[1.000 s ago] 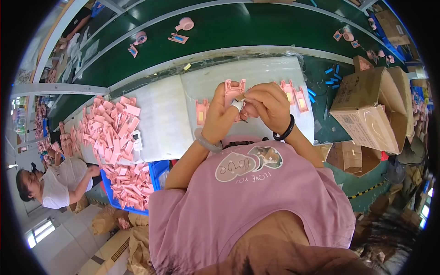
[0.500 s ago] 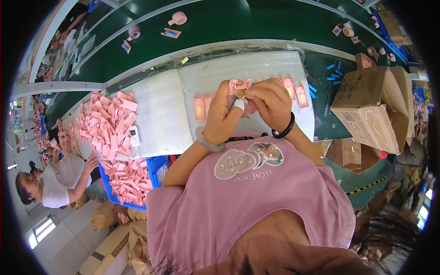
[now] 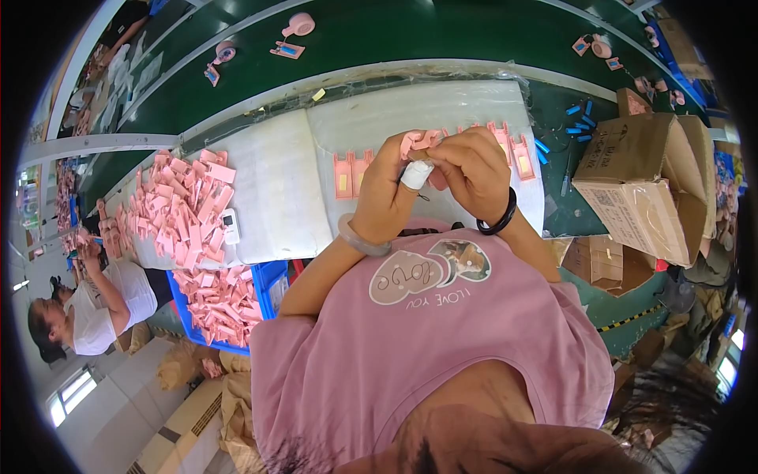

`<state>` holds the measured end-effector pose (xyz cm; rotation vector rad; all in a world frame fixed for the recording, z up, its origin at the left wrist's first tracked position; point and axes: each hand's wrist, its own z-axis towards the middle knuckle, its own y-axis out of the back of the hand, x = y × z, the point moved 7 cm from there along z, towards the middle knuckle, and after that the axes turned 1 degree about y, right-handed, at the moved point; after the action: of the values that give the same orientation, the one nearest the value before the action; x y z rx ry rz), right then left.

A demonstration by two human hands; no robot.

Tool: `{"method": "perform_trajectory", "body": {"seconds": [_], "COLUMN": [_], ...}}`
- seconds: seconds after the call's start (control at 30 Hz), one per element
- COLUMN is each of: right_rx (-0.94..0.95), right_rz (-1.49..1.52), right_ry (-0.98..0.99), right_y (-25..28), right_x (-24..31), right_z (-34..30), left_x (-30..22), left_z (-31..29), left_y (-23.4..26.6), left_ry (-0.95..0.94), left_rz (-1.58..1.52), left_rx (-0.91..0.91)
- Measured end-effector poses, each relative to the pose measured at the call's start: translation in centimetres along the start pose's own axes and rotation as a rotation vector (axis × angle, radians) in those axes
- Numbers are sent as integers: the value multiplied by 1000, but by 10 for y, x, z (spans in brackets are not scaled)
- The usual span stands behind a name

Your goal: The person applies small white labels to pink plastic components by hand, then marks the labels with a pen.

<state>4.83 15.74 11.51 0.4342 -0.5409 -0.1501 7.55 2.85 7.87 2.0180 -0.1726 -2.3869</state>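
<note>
Over the white mat, my left hand (image 3: pixel 383 189) grips a small pink plastic housing (image 3: pixel 420 142) between its fingers and thumb. White tape wraps that thumb. My right hand (image 3: pixel 478 175) is closed in a pinch against the near side of the housing; its fingertips hide what they hold. A thin dark wire hangs below my hands. Pink housings with yellow pads lie in a row on the mat, some left of my hands (image 3: pixel 343 175) and some to the right (image 3: pixel 523 160), partly covered by my fingers.
Left lie a heap of pink parts (image 3: pixel 185 205), a white handheld device (image 3: pixel 230 227) and a filled blue crate (image 3: pixel 270 278). Blue cylinders (image 3: pixel 584 123) and open cartons (image 3: pixel 632 186) stand right. Pink round assemblies (image 3: pixel 299 25) sit on the green surface beyond. A co-worker (image 3: pixel 106 308) is far left.
My hands stay together on the housing, turned slightly, with the taped thumb now more in front of it. The co-worker's arm has moved away from the blue crate toward the far-left parts.
</note>
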Motion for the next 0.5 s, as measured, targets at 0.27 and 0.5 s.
{"method": "perform_trajectory", "body": {"seconds": [0.27,0.5], "right_rx": [34,11], "right_rz": [-32,-22], "right_ry": [22,22], "right_y": [-1,-4], "right_x": [3,6], "right_z": [0,-2], "left_x": [-5,3], "left_z": [-1,-2], "left_y": [-1,2], "left_ry": [-41,14], "left_rz": [44,40], "left_rx": [-58,-79]}}
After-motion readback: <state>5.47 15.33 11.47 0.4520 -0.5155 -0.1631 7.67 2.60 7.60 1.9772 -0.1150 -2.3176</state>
